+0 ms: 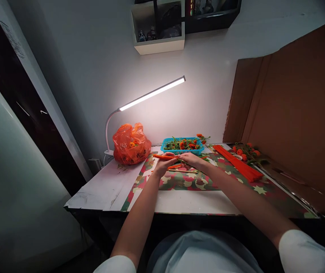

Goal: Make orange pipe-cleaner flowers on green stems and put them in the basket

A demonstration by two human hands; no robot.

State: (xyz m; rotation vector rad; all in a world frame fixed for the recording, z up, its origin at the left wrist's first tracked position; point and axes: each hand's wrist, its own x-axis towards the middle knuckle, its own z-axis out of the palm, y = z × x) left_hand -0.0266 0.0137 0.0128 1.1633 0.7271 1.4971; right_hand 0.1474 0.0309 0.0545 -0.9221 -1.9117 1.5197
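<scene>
My left hand (164, 163) and my right hand (190, 158) meet over a camouflage-patterned mat (191, 182) on the white desk (105, 185). Both are closed on a thin orange fuzzy stem (162, 156) that sticks out to the left of my left hand. A short orange piece (174, 166) and a thin pale stick (183, 171) lie on the mat just below the hands. Directly behind the hands stands a blue basket (183, 146) of small orange flowers with green stems.
An orange plastic bag (131, 144) sits at the back left beside a lit white desk lamp (151, 94). A bundle of orange stems (238, 163) and loose orange flowers (246, 151) lie at the right. A brown cardboard panel (293, 113) stands along the right side.
</scene>
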